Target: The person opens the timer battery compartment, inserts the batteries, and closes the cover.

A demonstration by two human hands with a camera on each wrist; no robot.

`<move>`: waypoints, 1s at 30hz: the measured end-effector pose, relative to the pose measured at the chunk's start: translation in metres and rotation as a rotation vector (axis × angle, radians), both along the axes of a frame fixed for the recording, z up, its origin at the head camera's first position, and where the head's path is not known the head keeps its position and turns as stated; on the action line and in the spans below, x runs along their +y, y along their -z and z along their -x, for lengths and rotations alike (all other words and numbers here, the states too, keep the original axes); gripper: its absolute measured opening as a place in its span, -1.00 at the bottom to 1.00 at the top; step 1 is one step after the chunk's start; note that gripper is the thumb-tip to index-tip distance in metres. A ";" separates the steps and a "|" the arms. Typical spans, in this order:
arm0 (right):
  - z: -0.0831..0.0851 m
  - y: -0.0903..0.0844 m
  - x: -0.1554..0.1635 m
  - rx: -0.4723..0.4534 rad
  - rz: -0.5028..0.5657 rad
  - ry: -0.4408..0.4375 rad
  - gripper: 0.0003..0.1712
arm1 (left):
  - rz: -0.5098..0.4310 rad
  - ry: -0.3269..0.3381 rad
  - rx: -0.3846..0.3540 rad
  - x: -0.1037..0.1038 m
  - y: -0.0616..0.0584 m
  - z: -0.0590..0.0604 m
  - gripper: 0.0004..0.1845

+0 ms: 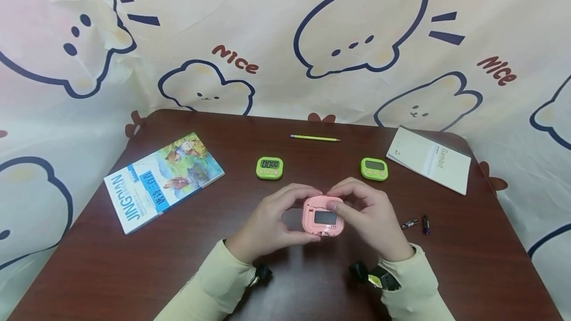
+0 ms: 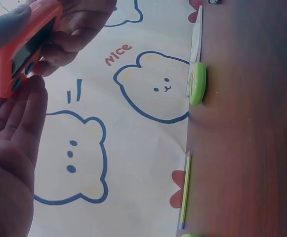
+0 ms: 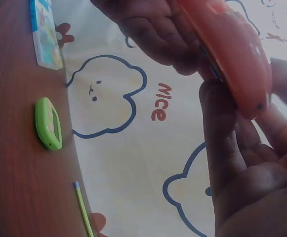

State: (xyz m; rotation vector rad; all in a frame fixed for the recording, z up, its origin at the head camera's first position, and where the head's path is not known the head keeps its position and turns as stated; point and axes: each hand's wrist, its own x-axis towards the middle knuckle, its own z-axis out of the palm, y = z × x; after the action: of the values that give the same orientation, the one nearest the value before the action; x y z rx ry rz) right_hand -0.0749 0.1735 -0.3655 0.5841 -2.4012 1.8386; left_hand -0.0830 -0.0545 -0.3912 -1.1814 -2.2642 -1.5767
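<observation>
A pink digital timer (image 1: 323,216) is held above the brown table (image 1: 134,261) between both hands, its back side up with a dark open compartment showing. My left hand (image 1: 272,222) grips its left edge with curled fingers and thumb. My right hand (image 1: 368,217) grips the right edge, thumb lying on top. The left wrist view shows the pink timer (image 2: 20,47) pinched at upper left; the right wrist view shows the pink timer (image 3: 232,54) against my fingers (image 3: 222,128).
Two green timers (image 1: 269,168) (image 1: 374,169) lie beyond the hands, with a yellow-green pencil (image 1: 314,137) further back. A picture book (image 1: 162,180) lies at left, a white booklet (image 1: 428,158) at right. Two small batteries (image 1: 417,223) rest right of my right hand.
</observation>
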 end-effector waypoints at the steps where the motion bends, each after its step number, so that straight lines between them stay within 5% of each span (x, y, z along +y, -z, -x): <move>1: 0.000 -0.001 0.000 -0.001 0.003 0.006 -0.84 | -0.001 0.002 -0.007 0.000 0.000 0.000 -0.23; 10: -0.001 -0.001 -0.003 0.007 -0.020 0.094 -0.90 | -0.014 0.027 -0.091 0.000 0.001 -0.001 -0.23; 20: -0.003 -0.005 0.004 0.022 -0.001 0.123 -0.91 | -0.008 0.030 -0.056 -0.001 0.001 0.000 -0.22; 26: -0.006 -0.009 0.016 -0.036 0.026 0.255 -0.83 | -0.038 0.018 -0.053 -0.004 0.000 0.001 -0.21; 30: -0.001 0.002 0.028 -0.077 0.047 0.339 -0.79 | -0.072 0.002 -0.051 -0.007 -0.003 0.001 -0.19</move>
State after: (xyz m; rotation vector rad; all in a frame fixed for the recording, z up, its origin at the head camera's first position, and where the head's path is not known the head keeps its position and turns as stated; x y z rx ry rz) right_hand -0.0735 0.2019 -0.3673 0.0934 -2.3174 1.7919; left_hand -0.0840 -0.0610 -0.3878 -1.1387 -2.2167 -1.6928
